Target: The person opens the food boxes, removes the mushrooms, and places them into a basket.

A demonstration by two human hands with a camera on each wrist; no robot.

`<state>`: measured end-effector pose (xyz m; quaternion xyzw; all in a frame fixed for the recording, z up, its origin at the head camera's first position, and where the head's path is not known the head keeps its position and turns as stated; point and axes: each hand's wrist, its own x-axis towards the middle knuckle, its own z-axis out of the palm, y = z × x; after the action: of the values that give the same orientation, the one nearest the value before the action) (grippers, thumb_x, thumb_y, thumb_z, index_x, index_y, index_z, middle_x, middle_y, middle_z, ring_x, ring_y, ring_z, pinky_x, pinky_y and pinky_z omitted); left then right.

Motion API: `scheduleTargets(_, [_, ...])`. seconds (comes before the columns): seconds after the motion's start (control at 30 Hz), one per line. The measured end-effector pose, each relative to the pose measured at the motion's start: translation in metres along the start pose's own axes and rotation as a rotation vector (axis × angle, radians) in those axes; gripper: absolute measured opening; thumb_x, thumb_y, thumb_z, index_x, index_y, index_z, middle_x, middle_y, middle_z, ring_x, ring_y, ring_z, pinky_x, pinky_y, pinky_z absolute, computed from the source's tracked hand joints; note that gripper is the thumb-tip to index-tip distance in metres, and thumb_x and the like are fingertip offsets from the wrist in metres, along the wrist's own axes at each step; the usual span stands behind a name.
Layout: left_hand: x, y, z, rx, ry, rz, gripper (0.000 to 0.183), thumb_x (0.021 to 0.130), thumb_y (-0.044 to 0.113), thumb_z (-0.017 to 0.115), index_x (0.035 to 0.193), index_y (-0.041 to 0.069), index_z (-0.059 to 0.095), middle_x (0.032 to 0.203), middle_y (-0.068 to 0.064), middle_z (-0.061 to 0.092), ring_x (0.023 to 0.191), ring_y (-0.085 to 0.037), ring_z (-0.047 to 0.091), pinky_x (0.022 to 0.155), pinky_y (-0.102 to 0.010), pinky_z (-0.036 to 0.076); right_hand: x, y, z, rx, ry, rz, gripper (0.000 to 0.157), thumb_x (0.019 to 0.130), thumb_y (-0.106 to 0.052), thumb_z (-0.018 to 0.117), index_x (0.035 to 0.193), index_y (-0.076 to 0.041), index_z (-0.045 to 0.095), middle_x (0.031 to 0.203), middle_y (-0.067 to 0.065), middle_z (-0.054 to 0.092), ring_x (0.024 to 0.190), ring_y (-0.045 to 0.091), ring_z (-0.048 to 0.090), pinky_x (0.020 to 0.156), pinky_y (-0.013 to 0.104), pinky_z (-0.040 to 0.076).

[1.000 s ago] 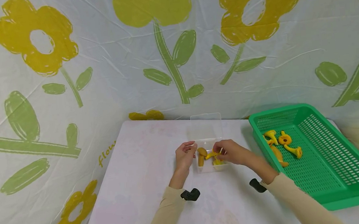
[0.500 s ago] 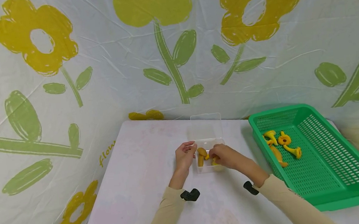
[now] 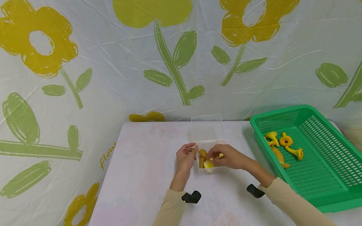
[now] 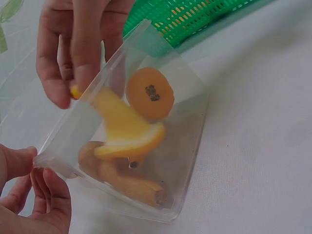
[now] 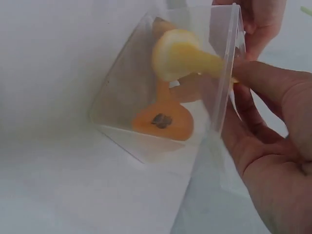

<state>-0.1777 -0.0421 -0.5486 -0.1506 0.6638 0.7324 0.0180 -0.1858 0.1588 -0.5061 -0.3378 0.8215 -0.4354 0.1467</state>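
A clear plastic box (image 4: 190,131) stands on the table with its lid raised at the back. At its left rim, my left hand (image 3: 186,158) pinches the box wall between thumb and fingers. My right hand (image 3: 229,157) reaches over the open top and pinches a yellow toy mushroom (image 4: 122,124) by its stem. This mushroom hangs flared cap down inside the box. Under it, a brown toy mushroom (image 4: 134,187) lies along the left side. An orange mushroom cap (image 4: 151,100) with a dark patch shows toward the right side, partly behind the box wall.
The clear lid (image 3: 207,128) stands up behind the box, close to the flowered cloth backdrop (image 3: 100,80). To the right sits a green plastic basket (image 3: 353,201) holding several yellow and orange toy mushrooms (image 3: 295,152). A pale cloth covers the table (image 3: 142,188).
My right hand has dipped into the box and now holds up the yellow mushroom, its cap shifted left beside the brown one. My left hand stays at the rim.
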Motion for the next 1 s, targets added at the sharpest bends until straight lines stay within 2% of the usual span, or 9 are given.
scheduleTargets(0.17, [0.001,-0.002,0.0,0.006,-0.001,0.025,0.018,0.096,0.013,0.073,0.11,0.002,0.072,0.086,-0.004,0.066,0.071,-0.017,0.057,0.06,-0.019,0.049,0.0,0.008,-0.001,0.12,0.072,0.1,0.023,0.096,-0.006,0.071,0.115,0.005,0.067,0.108,0.014,0.069,0.096,0.023,0.064,0.09,0.035,0.058])
scheduleTargets(0.27, [0.001,-0.002,0.0,0.007,0.004,0.007,0.02,0.096,0.014,0.073,0.112,0.002,0.072,0.089,-0.005,0.067,0.075,-0.019,0.059,0.061,-0.018,0.049,-0.002,0.009,-0.004,0.2,0.113,0.154,0.026,0.097,-0.012,0.072,0.116,0.005,0.067,0.107,0.012,0.07,0.097,0.025,0.065,0.086,0.026,0.057])
scheduleTargets(0.33, [0.002,-0.001,0.0,0.006,0.007,-0.009,0.022,0.096,0.015,0.074,0.113,0.002,0.072,0.09,-0.005,0.067,0.077,-0.02,0.059,0.061,-0.018,0.049,-0.004,0.008,-0.008,0.253,0.137,0.177,0.029,0.098,-0.015,0.071,0.118,0.006,0.066,0.108,0.013,0.07,0.098,0.028,0.065,0.085,0.023,0.057])
scheduleTargets(0.47, [0.003,-0.002,0.001,0.014,0.017,-0.011,0.024,0.095,0.015,0.075,0.113,0.0,0.072,0.089,-0.006,0.067,0.075,-0.021,0.059,0.06,-0.02,0.049,-0.011,0.005,-0.017,0.362,0.18,0.225,0.034,0.099,-0.018,0.07,0.121,0.008,0.063,0.11,0.017,0.07,0.099,0.034,0.068,0.087,0.026,0.058])
scheduleTargets(0.6, [0.003,-0.003,0.001,0.008,0.019,-0.006,0.024,0.094,0.013,0.075,0.113,-0.001,0.072,0.088,-0.005,0.067,0.073,-0.021,0.058,0.06,-0.021,0.049,-0.019,0.002,-0.028,0.446,0.22,0.227,0.035,0.1,-0.015,0.068,0.121,0.012,0.06,0.11,0.023,0.068,0.1,0.036,0.07,0.091,0.035,0.058])
scheduleTargets(0.83, [0.003,-0.003,0.002,-0.003,0.021,-0.002,0.024,0.094,0.012,0.075,0.113,-0.002,0.072,0.09,-0.008,0.068,0.075,-0.023,0.059,0.059,-0.02,0.048,-0.036,0.001,-0.051,0.463,0.29,0.241,0.033,0.101,-0.015,0.068,0.119,0.011,0.06,0.109,0.02,0.068,0.098,0.023,0.073,0.09,0.034,0.058])
scheduleTargets(1.0, [0.003,-0.004,0.003,0.009,0.028,-0.001,0.024,0.094,0.012,0.075,0.114,-0.002,0.071,0.09,-0.009,0.068,0.074,-0.02,0.059,0.059,-0.018,0.048,-0.053,-0.001,-0.068,0.486,0.311,0.248,0.032,0.102,-0.013,0.065,0.12,0.012,0.058,0.11,0.014,0.066,0.097,0.022,0.072,0.088,0.034,0.059])
